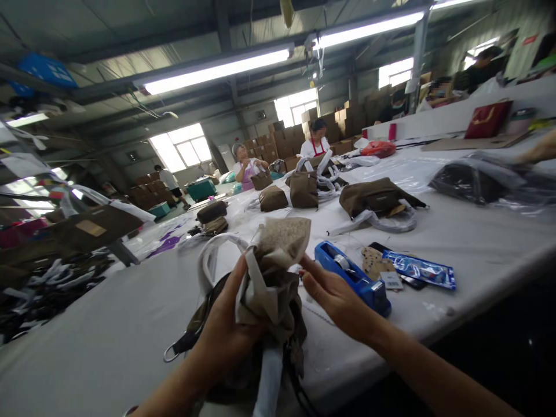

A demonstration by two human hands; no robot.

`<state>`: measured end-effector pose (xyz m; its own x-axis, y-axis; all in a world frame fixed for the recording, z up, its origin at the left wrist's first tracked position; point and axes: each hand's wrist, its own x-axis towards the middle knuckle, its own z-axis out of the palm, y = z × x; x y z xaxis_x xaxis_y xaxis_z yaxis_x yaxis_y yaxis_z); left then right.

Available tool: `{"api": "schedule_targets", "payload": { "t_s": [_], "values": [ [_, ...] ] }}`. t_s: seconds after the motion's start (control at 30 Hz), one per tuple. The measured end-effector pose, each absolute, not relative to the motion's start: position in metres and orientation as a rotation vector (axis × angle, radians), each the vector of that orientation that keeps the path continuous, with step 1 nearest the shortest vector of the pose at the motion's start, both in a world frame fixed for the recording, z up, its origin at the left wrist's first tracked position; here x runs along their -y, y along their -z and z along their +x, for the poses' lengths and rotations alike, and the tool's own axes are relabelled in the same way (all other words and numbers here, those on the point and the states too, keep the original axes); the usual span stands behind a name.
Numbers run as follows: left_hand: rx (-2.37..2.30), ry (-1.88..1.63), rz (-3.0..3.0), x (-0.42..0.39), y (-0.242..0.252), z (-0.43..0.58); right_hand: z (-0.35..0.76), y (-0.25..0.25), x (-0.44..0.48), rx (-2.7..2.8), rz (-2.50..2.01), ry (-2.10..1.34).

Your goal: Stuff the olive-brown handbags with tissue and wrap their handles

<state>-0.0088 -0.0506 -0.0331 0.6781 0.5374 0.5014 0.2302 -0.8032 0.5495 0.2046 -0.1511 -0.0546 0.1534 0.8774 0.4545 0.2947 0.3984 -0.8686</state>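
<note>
A worker's left hand [223, 333] wraps its fingers [238, 278] tightly around a khaki bag [278, 284] above the worktop [108, 324], the right hand's [341, 301] narrowed fingers [307, 267] pinching its edge, a blue tape dispenser [354, 277] just beyond.

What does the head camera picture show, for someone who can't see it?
A person's left hand grips a brown bag with pale cloth on top, over a white table; the right hand is beside it. A blue tape dispenser lies nearby, more bags sit farther along, and other people work at the far end.
</note>
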Motion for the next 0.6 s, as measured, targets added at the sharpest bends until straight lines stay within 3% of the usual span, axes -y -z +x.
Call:
{"api": "schedule_targets", "payload": {
  "t_s": [0.17,0.27,0.4,0.6],
  "values": [
    [-0.536,-0.955,2.537,0.051,0.032,-0.009,0.19,0.06,0.133,1.58,-0.84,-1.0],
    [-0.673,-0.962,2.455,0.047,0.026,-0.02,0.194,0.074,0.124,1.524,-0.928,-0.718],
    [-0.626,-0.91,2.654,0.043,0.024,-0.032,0.195,0.098,0.122,2.022,-1.071,-0.186],
    [-0.229,-0.351,3.229,0.046,0.023,-0.034,0.205,0.105,0.128,2.262,-1.137,0.078]
  ]
}}
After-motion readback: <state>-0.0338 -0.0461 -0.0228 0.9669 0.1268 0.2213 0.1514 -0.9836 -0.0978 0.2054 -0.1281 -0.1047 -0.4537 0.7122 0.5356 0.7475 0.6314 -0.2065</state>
